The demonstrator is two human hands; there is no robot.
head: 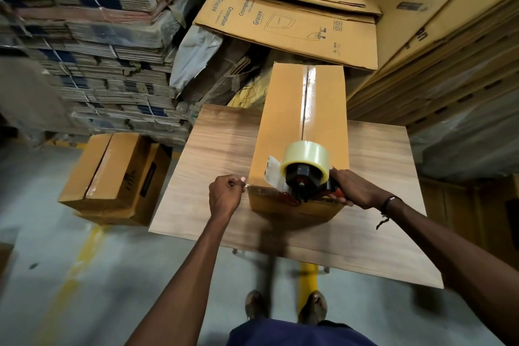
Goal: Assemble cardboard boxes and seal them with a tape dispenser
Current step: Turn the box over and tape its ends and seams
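Observation:
A closed brown cardboard box (pixel 280 126) lies lengthwise on a wooden table (pixel 213 154), with clear tape running down its centre seam. At the box's near edge sits a tape dispenser (pixel 304 174) carrying a roll of clear tape. My right hand (pixel 351 189) grips the dispenser's red handle. My left hand (pixel 226 194) is at the box's near left corner and pinches the end of a strip of tape that stretches along the near edge to the dispenser.
A taped box (pixel 112 180) stands on the grey floor left of the table. Bundled flat cartons (pixel 92 45) are stacked at the back left. Flattened printed cartons (pixel 286 22) lean behind the table, and tall carton stacks (pixel 449 45) rise on the right. My feet (pixel 286 306) stand below the table's near edge.

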